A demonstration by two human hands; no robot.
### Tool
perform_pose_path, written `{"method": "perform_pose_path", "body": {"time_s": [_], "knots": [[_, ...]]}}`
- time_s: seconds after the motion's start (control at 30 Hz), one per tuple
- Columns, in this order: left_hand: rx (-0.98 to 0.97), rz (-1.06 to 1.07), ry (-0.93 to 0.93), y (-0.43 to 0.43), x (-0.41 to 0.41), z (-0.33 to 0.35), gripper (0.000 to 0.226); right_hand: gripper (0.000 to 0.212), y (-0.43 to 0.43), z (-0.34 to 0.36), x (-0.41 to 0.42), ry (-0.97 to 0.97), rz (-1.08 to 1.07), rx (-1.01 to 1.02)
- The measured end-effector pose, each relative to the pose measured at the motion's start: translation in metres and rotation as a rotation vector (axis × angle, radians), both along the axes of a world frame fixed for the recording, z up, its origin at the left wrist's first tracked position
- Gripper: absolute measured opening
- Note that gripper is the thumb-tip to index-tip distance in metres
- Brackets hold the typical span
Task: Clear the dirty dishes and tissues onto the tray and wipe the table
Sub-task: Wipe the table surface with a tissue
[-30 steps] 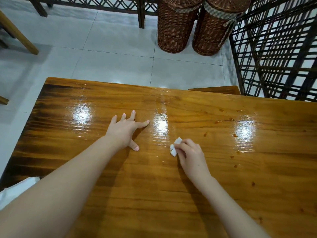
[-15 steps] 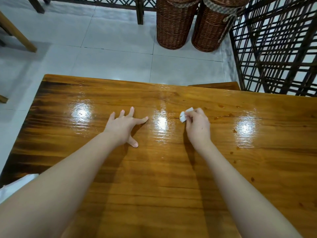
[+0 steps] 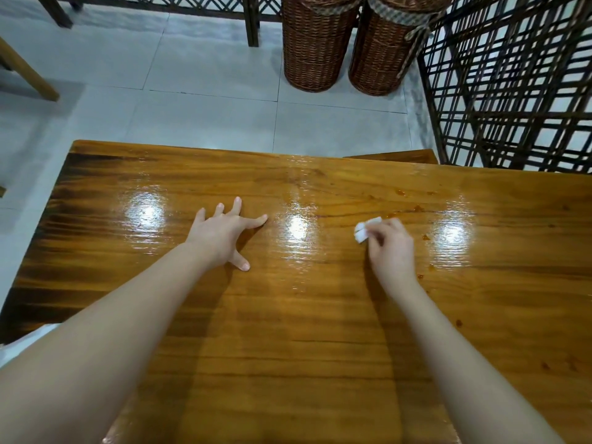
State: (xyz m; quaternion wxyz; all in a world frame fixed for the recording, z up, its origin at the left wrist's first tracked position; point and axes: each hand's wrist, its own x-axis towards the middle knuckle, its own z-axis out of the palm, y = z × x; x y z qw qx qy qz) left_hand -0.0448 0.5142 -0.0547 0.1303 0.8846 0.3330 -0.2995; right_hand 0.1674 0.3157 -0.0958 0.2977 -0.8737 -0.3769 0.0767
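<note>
A glossy wooden table [image 3: 288, 331] fills the lower view. My left hand [image 3: 224, 233] rests flat on it with fingers spread, left of centre. My right hand [image 3: 390, 248] pinches a small folded white tissue [image 3: 363, 230] and presses it on the tabletop, right of centre. Reddish sauce spots [image 3: 425, 237] dot the wood to the right of that hand and along the far right part of the table. No dishes or tray are in view.
Two tall wicker baskets [image 3: 315, 43] stand on the tiled floor beyond the table. A dark lattice screen [image 3: 512, 84] rises at the right. A wooden bench edge [image 3: 394, 155] shows behind the table. Something white [image 3: 28, 342] peeks out at the lower left.
My right hand slid the tissue away from me across the table, then to the right toward the sauce spots. My left hand stayed planted in place.
</note>
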Motion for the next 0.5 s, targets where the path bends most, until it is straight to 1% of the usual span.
{"method": "perform_pose_path", "body": {"time_s": [0.07,0.1,0.23,0.3,0.4,0.5], "knots": [[-0.003,-0.001,0.003,0.001,0.0,0.001,0.106,0.017,0.001,0.003,0.024,0.028,-0.158,-0.028],[-0.006,0.0,0.004,0.001,0.001,0.001,0.107,0.019,0.001,0.003,0.03,0.027,-0.196,-0.039],[-0.012,0.008,0.009,0.0,0.001,0.002,0.107,0.021,0.001,-0.002,0.01,0.024,-0.21,-0.051],[-0.009,0.007,0.014,0.0,0.001,0.002,0.107,0.018,-0.003,-0.006,-0.011,0.021,-0.16,-0.026],[-0.01,0.011,0.018,-0.001,0.001,0.003,0.107,0.017,-0.015,-0.01,-0.039,-0.032,0.0,0.018],[-0.013,0.019,0.016,-0.001,0.002,0.004,0.107,0.016,-0.018,-0.01,-0.031,-0.042,0.15,0.048]]}}
